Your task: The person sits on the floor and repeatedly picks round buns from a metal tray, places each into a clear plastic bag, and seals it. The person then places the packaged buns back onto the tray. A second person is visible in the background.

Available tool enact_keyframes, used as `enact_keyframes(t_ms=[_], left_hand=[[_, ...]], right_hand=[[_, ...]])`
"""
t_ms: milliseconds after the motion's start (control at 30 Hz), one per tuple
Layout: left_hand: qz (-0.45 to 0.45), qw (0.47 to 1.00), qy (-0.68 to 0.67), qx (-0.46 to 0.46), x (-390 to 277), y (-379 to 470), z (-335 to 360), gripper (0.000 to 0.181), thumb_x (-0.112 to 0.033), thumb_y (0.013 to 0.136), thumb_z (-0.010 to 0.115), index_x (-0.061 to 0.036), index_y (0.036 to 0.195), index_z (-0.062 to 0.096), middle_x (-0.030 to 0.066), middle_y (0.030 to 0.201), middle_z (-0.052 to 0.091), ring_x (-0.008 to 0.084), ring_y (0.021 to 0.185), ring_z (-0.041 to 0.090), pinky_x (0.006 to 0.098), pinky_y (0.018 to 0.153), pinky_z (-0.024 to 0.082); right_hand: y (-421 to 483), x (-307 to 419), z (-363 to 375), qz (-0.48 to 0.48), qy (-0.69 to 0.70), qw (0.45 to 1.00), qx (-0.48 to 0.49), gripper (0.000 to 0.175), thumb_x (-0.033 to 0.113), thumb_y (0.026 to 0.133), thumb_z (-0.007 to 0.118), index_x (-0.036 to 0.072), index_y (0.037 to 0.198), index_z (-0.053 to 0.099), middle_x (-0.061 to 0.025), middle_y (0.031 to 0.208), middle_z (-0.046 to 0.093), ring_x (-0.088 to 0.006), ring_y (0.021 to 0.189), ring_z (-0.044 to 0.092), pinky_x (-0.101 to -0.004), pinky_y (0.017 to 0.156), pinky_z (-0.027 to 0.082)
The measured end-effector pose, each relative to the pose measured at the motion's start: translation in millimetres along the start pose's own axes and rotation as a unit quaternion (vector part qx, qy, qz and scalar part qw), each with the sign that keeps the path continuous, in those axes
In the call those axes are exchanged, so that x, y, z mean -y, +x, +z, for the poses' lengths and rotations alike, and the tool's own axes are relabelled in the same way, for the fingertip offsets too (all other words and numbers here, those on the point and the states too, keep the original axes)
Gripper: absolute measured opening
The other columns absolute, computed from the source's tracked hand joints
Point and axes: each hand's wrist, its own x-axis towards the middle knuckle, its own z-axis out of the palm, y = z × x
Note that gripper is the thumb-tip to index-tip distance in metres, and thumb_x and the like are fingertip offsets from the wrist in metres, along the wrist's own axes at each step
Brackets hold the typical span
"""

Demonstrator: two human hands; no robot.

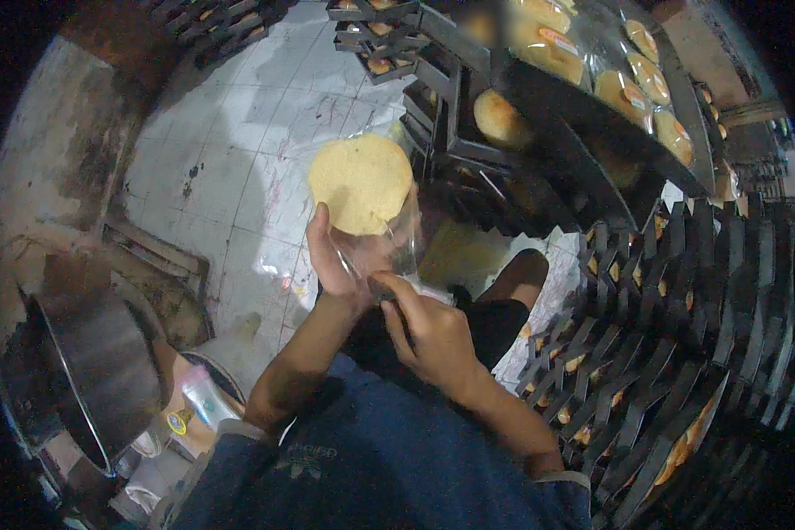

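A round, flat, pale-yellow bread (360, 184) lies in a clear plastic bag (403, 242) in front of me. Beneath it, my left hand (344, 255) supports the bread and bag from below, its thumb up along the near left side. My right hand (430, 324) is at the near end of the bag, with index finger and thumb pinching the plastic close to my left wrist. Part of my left hand's fingers shows blurred through the plastic.
Upper right, a dark metal tray (692, 175) holds several bagged breads (619, 96). Below it, an unbagged round bun (500, 118) sits in another tray. Stacked black trays (636, 371) with bread stand at my right. A large metal drum-like container (99, 364) is at lower left, near a bottle (205, 391).
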Motion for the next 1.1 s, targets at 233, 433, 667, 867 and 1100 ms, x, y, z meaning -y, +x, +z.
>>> enact_keyframes(t_ms=[233,433,667,867,1100], left_hand=[[0.027,0.999,0.033,-0.005,2.7,-4.5,-5.3,0.08,-0.053,0.088,0.056,-0.0132,0.15,0.028,0.0212,0.15,0.035,0.0449,0.134,0.04,0.054,0.1,0.046],[0.001,0.994,-0.066,-0.089,-19.8,3.7,-21.2,0.071,-0.057,0.086,0.057,-0.0146,0.142,0.043,0.0219,0.147,0.037,0.0409,0.13,0.043,0.0514,0.102,0.044],[-0.058,0.984,-0.152,-0.073,-38.1,-8.2,-43.6,0.072,-0.062,0.086,0.055,-0.0124,0.138,0.046,0.0223,0.143,0.042,0.0403,0.128,0.043,0.0509,0.102,0.042],[-0.103,0.986,-0.045,-0.125,-28.8,-22.7,-50.2,0.076,-0.066,0.092,0.039,-0.0073,0.14,0.04,0.0227,0.138,0.047,0.0383,0.128,0.046,0.0517,0.102,0.042],[-0.296,0.882,0.321,-0.179,-80.6,-66.2,-83.9,0.078,-0.066,0.098,0.022,-0.0014,0.132,0.05,0.0182,0.127,0.059,0.0281,0.115,0.059,0.0413,0.1,0.046]], right_hand=[[8.5,6.2,11.9,-0.054,-0.031,0.998,-0.027,0.03,0.006,0.082,0.071,0.004,0.11,0.062,-0.0122,0.066,0.061,-0.0272,0.058,0.063,-0.0389,0.055,0.051],[10.2,-14.7,-46.8,-0.163,0.265,0.853,0.419,0.023,0.009,0.08,0.073,0.002,0.097,0.06,-0.0158,0.075,0.064,-0.0328,0.065,0.064,-0.0431,0.058,0.05],[-27.5,-155.5,8.2,0.353,0.493,0.79,0.091,0.034,0.003,0.081,0.07,0.002,0.114,0.063,-0.019,0.098,0.068,-0.0346,0.084,0.068,-0.043,0.074,0.054],[13.5,-106.3,40.9,-0.12,0.015,0.991,-0.054,0.039,0.004,0.074,0.073,0.009,0.113,0.07,-0.0073,0.104,0.07,-0.0334,0.096,0.064,-0.0412,0.084,0.054],[43.5,-50.2,56.6,-0.136,0.16,0.974,-0.086,0.022,0.001,0.075,0.077,0.004,0.097,0.072,-0.0102,0.095,0.072,-0.027,0.085,0.069,-0.0358,0.077,0.055]])
